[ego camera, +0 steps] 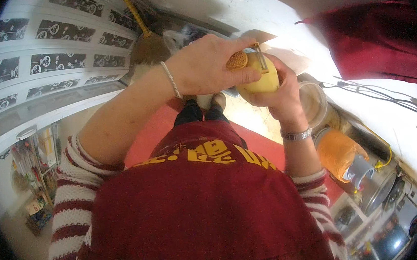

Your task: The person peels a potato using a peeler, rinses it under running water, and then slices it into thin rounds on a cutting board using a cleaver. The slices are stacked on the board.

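Note:
In front of my body, my left hand (211,67) grips a peeler (261,56), its narrow metal blade frame lying against a potato (266,80). The potato's visible surface is pale yellow and bare of skin. A rounded, textured gold-brown piece (236,60) shows between my left thumb and fingers; whether it belongs to the peeler is unclear. From the other side my right hand (284,87) holds the potato, fingers wrapped around its far and lower sides. A bracelet circles my left wrist and a metal watch my right.
A clear round plastic container (313,105) stands below my right hand, near an orange gas cylinder (334,151). Cables (376,91) run along the wall. A maroon cloth (370,40) hangs at right. A broom (148,48) leans beside patterned white panels (58,62). Red mat (148,136) underfoot.

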A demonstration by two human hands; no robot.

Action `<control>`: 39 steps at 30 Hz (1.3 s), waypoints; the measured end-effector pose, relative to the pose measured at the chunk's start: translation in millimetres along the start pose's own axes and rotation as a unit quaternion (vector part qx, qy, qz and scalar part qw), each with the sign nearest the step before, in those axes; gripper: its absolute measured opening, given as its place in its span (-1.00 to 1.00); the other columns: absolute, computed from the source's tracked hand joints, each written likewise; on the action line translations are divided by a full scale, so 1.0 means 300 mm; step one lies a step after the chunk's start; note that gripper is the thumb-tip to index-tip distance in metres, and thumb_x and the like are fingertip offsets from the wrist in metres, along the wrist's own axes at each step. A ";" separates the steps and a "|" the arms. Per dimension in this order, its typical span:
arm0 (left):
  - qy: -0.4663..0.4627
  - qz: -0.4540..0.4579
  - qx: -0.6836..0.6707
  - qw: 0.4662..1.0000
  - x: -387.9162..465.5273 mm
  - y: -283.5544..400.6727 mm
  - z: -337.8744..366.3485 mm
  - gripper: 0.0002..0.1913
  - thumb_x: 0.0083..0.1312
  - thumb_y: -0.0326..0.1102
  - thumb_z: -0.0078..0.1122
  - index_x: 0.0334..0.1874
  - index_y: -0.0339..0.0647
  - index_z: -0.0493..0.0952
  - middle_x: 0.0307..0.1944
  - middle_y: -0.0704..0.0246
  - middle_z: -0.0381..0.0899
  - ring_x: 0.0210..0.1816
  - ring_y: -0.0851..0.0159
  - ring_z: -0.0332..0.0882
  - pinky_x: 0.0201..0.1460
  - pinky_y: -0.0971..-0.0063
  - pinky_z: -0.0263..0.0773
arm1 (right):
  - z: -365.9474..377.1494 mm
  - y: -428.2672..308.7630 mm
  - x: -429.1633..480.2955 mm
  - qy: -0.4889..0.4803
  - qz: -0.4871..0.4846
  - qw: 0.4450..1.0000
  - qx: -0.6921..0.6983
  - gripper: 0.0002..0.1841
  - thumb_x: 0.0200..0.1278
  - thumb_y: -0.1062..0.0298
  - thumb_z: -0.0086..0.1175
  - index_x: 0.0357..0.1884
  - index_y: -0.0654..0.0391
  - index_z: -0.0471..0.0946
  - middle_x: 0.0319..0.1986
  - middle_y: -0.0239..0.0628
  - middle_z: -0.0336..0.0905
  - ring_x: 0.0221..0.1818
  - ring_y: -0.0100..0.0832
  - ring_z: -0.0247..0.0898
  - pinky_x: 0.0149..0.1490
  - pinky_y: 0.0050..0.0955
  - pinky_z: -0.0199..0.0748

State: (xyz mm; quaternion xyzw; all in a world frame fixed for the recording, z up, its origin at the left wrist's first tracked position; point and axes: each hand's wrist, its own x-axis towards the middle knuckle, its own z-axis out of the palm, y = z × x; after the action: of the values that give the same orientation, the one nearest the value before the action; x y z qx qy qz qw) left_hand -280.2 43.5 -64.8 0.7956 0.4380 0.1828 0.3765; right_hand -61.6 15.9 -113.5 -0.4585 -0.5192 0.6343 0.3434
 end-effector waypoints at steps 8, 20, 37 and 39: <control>0.036 -0.020 -0.007 0.999 0.005 0.015 -0.019 -0.40 0.33 0.02 0.25 0.30 -0.23 0.46 -0.25 0.01 0.70 -0.21 -0.05 0.71 -0.09 0.18 0.56 | 0.060 -0.010 0.012 0.043 0.019 0.975 0.215 -0.25 -0.30 0.71 0.34 0.16 0.25 0.52 -0.07 -0.31 0.63 -0.07 -0.38 0.61 0.04 -0.37 0.63; 0.060 -0.135 -0.007 0.989 -0.078 -0.114 -0.012 -0.28 0.32 0.16 0.23 0.27 -0.39 0.47 -0.17 -0.11 0.67 -0.10 -0.06 0.69 0.00 0.27 0.56 | -0.099 -0.036 0.058 0.089 -0.057 0.972 0.208 -0.20 -0.10 0.35 0.33 0.29 0.31 0.33 0.01 -0.07 0.55 0.03 -0.21 0.55 0.19 -0.26 0.55; 0.061 0.000 0.022 0.998 0.022 0.007 -0.026 -0.34 0.31 0.16 0.23 0.22 -0.29 0.47 -0.27 -0.10 0.66 -0.20 -0.18 0.67 -0.11 0.16 0.57 | 0.014 -0.045 0.028 0.088 -0.040 0.975 0.200 -0.31 -0.23 0.54 0.32 0.15 0.30 0.50 -0.07 -0.26 0.64 -0.06 -0.40 0.60 0.09 -0.39 0.56; 0.050 -0.019 0.042 0.998 0.021 -0.003 -0.031 -0.34 0.29 0.14 0.26 0.24 -0.27 0.48 -0.29 -0.06 0.66 -0.22 -0.15 0.67 -0.12 0.17 0.57 | 0.020 -0.025 0.031 0.090 -0.042 0.968 0.232 -0.29 -0.23 0.53 0.30 0.17 0.30 0.49 -0.06 -0.25 0.63 -0.05 -0.38 0.59 0.12 -0.37 0.54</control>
State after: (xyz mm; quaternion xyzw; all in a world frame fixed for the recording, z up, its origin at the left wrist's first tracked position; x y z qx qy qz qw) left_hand -282.9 53.1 -59.6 0.7921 0.4785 0.1967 0.3241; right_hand -70.9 24.1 -108.0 -0.3986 -0.3437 0.6788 0.5121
